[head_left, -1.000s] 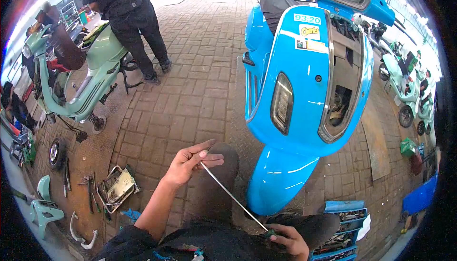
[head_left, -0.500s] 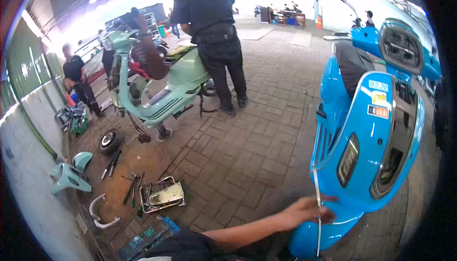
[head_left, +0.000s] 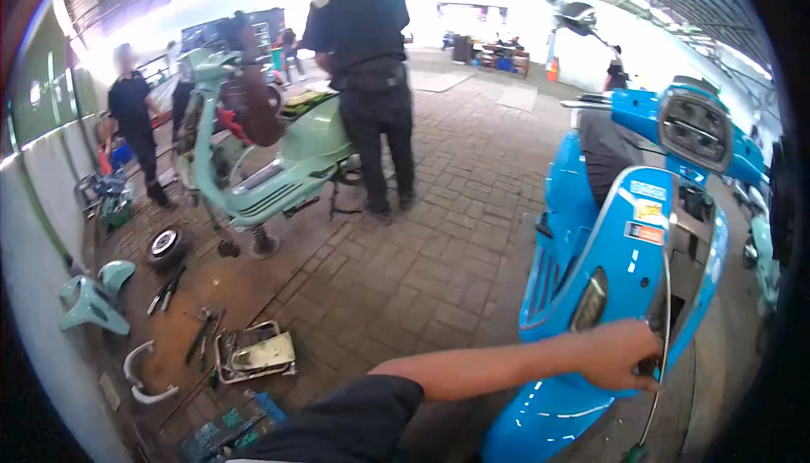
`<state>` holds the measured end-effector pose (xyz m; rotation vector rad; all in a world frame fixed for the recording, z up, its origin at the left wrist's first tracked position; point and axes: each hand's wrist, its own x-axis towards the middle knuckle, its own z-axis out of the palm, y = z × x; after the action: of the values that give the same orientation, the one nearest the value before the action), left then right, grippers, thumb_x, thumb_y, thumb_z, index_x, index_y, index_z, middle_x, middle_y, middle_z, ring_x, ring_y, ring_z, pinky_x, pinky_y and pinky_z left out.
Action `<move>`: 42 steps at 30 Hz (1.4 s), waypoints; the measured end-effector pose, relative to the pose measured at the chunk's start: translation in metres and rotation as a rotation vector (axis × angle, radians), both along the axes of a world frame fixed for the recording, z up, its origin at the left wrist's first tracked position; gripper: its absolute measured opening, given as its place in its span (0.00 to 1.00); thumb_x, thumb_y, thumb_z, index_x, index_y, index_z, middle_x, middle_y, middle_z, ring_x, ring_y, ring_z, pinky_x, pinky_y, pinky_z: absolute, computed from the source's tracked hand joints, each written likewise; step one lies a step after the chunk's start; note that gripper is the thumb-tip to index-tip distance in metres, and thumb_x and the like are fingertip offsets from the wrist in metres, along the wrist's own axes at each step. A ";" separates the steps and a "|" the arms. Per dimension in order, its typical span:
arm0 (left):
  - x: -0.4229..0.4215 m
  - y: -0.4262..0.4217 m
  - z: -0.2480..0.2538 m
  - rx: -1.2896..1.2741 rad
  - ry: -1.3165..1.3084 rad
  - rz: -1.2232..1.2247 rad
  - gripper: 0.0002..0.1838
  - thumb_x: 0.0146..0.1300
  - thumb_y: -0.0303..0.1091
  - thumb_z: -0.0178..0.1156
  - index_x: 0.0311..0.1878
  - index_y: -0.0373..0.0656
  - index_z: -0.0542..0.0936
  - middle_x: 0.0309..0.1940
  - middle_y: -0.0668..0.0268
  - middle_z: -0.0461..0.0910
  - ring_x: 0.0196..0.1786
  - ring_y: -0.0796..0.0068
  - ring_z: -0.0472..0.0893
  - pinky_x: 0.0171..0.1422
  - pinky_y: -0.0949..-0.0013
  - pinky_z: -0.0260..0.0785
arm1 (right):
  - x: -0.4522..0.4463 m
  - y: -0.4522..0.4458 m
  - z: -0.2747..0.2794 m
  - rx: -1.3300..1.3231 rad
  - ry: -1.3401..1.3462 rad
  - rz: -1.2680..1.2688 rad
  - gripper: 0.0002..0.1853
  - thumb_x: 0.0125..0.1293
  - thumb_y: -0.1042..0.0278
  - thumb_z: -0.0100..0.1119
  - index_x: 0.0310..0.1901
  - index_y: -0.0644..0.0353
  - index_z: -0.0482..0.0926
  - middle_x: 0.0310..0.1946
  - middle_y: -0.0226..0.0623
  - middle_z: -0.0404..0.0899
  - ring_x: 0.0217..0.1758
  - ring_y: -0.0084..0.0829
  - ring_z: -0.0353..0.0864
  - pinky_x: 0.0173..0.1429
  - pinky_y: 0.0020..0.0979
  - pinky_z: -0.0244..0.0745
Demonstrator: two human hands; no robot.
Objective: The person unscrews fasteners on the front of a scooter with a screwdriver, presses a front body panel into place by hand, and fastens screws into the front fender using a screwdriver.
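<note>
Left hand: my head feed shows this hand (head_left: 620,357) at the end of an arm stretched out from the near side, knuckles upward, in front of the blue scooter's open front.
Fingers: thumb and fingers drawn in close, pinching the thin green-handled rod (head_left: 652,408) partway along its shaft; only a narrow gap shows between them.
Rod: nearly upright, green handle lowest, by the bottom of my view; the upper end stands before the front opening, and I cannot tell whether it touches.
Right hand: outside my view, so I cannot tell its grip.
Blue scooter: the bodywork (head_left: 612,252) stands on the right side of the paved floor (head_left: 439,252), stickers high on its front panel.
Floor plate: rust-stained (head_left: 190,341), on the floor's left side; a metal frame (head_left: 253,353) lies across its right edge, a pale curved bar (head_left: 152,396) toward its near left.
Left wall: pale green panels (head_left: 93,304) rest near its foot, with a wheel (head_left: 166,246) lying beyond them.
Green scooter: farther back (head_left: 312,146), a person (head_left: 359,28) standing close beside its rear.
</note>
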<state>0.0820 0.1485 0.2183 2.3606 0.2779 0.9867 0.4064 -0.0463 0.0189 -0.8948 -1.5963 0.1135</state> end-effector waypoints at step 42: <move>0.102 0.209 0.102 0.793 0.034 0.707 0.28 0.62 0.35 0.65 0.67 0.46 0.77 0.59 0.57 0.82 0.65 0.55 0.78 0.70 0.51 0.67 | -0.029 0.083 0.212 0.015 -0.134 -0.676 0.20 0.57 0.73 0.73 0.53 0.68 0.85 0.37 0.47 0.84 0.37 0.41 0.86 0.44 0.33 0.78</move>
<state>0.1837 0.3572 0.3198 3.0649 0.9220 1.6015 0.3778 0.0366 0.2309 -1.4041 -1.3332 -0.4402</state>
